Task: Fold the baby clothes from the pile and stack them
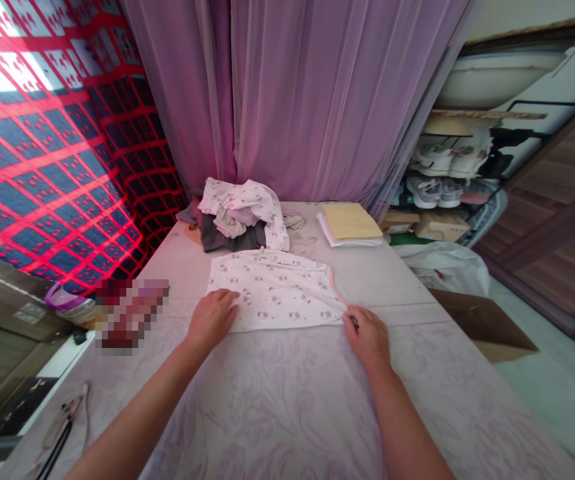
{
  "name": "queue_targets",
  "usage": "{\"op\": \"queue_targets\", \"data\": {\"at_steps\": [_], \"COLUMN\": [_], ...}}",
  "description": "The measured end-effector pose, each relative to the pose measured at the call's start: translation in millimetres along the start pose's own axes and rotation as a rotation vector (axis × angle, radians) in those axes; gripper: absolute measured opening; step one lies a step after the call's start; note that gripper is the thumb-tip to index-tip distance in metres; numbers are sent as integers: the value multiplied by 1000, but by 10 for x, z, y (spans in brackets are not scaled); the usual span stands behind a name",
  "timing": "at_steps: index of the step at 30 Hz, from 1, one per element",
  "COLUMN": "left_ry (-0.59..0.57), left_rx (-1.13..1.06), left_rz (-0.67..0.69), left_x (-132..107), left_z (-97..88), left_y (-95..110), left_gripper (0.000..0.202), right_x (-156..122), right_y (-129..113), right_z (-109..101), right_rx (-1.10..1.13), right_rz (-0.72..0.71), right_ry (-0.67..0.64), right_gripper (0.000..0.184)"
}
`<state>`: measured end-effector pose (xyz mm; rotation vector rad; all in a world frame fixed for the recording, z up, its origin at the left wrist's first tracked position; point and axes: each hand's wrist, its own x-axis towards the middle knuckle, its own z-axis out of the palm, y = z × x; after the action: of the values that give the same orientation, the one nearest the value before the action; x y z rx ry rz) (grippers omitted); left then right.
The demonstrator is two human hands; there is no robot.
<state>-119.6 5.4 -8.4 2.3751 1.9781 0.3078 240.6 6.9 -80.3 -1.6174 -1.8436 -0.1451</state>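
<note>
A small white garment (277,293), printed with little figures and edged in pink on its right side, lies spread nearly flat in front of me. My left hand (213,319) rests on its near left part, fingers stretched out over the cloth. At the near right corner, my right hand (370,335) is closed, pinching the pink-edged hem between thumb and fingers. Some wrinkles run through the upper right of the cloth. Its exact kind cannot be told from how it lies.
Behind the garment is a heap of crumpled clothes (240,217). A folded yellow cloth (352,222) lies on white folded cloth at the back right. The patterned bedspread (267,400) covers the surface. Purple curtains (287,100) hang behind; a cardboard box (482,323) stands right.
</note>
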Motion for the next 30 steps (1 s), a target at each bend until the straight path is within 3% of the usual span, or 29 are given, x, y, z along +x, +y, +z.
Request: {"op": "queue_targets", "data": {"at_steps": [3, 8, 11, 16, 22, 26, 30], "left_ry": [1, -71, -104, -133, -123, -83, 31], "left_rx": [-128, -145, -122, -121, -119, -130, -181], "left_rz": [168, 242, 297, 289, 216, 214, 299], "left_x": [85, 534, 782, 999, 1077, 988, 730], "left_z": [57, 154, 219, 336, 464, 504, 468], "left_y": [289, 788, 951, 1003, 1015, 1026, 967], "left_gripper": [28, 32, 32, 25, 24, 27, 25], "right_x": [3, -17, -25, -27, -19, -21, -23], "right_y": [-2, 3, -1, 6, -9, -17, -13], "right_z": [-7, -12, -18, -10, -4, -12, -19], "right_rx": [3, 48, 68, 101, 69, 54, 71], "right_rz": [-8, -6, 11, 35, 71, 82, 103], "right_ry": [-23, -25, -23, 4, 32, 17, 19], "right_gripper": [16, 15, 16, 18, 20, 20, 20]}}
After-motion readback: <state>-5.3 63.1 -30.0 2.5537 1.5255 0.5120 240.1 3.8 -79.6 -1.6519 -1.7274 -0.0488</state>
